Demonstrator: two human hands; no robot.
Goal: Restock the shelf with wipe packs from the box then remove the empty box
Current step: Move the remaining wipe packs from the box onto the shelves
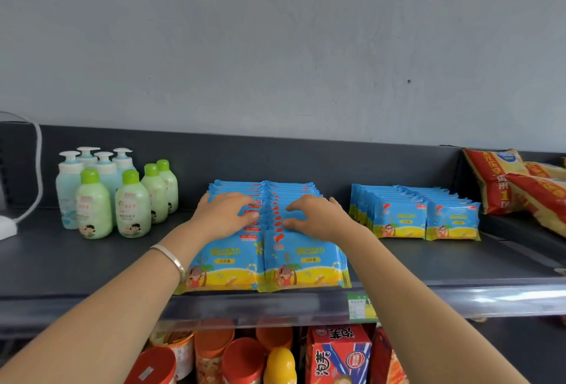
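Note:
Two rows of blue and yellow wipe packs (pixel 303 264) stand leaning at the middle of the dark shelf (pixel 76 264), reaching its front edge. My left hand (pixel 225 215) rests on top of the left row, fingers bent over the pack tops. On the right row lies my right hand (pixel 315 215), fingers likewise curved over the tops. Neither hand lifts a pack. A second group of wipe packs (pixel 425 218) stands further right. The box is out of view.
Green and pale blue pump bottles (pixel 113 193) stand at the shelf's left. Red and yellow snack bags (pixel 517 187) lie at the right. A white cable (pixel 36 163) hangs at far left. Below the shelf are cans and a red carton (pixel 337 353).

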